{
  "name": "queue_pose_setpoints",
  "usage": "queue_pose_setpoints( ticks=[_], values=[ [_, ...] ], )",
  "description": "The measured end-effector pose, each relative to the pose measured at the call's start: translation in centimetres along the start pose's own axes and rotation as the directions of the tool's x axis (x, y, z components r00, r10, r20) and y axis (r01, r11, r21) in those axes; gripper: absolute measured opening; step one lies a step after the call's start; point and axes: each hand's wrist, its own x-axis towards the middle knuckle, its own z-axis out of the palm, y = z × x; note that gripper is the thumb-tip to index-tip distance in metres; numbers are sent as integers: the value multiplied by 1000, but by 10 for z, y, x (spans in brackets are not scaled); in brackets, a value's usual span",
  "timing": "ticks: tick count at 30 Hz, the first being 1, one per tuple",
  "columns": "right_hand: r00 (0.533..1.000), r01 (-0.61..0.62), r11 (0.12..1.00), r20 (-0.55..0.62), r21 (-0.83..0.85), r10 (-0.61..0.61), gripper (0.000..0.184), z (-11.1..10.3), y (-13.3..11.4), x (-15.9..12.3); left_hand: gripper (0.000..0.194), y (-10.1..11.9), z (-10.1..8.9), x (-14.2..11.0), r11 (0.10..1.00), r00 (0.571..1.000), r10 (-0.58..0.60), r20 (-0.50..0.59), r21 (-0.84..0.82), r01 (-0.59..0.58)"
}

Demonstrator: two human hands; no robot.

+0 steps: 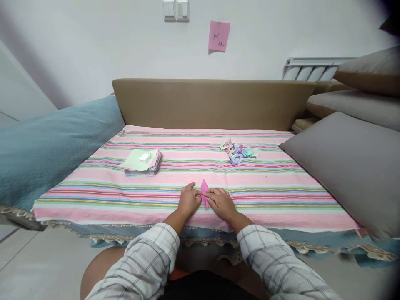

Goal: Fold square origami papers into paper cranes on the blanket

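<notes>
A bright pink piece of folded paper (204, 186) lies on the striped cloth in front of me, narrow and pointed at the far end, with two slim points at the near end. My left hand (189, 199) has its thumb and fingertips closed at the paper's left edge. From the other side, my right hand (221, 202) pinches the paper's right edge near its middle. The fingertips hide part of the folds there.
A stack of coloured paper sheets (140, 163) with a small white object (145, 157) on top sits to the left. Several small folded paper pieces (237, 152) lie in a pile further back. Grey cushions (346, 166) border the right side; a brown backrest (203, 104) stands behind.
</notes>
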Motion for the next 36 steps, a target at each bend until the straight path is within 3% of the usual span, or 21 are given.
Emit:
queue_pose_setpoints(
  ticks=[6,11,16,22,27,36],
  values=[
    [1000,7,1000,6,-30,-7,28,0,0,0,15,-2,1,-3,998,997,60,-42,-4,-60],
    [1000,-3,999,10,-36,3,27,3,1,0,11,-2,-2,-9,984,984,175,-28,-31,-176],
    [1000,-20,1000,12,-24,20,27,4,2,1,12,-4,-7,-6,953,951,301,75,15,-302],
    [1000,-13,1000,15,-16,13,27,3,2,1,19,-5,-18,6,889,870,432,236,50,-455],
    [1000,-14,1000,9,-8,14,28,3,3,1,22,4,-29,14,859,826,459,328,72,-506],
    [1000,-14,1000,-17,-12,14,28,4,3,0,21,1,-26,15,842,817,455,354,128,-525]
  ],
)
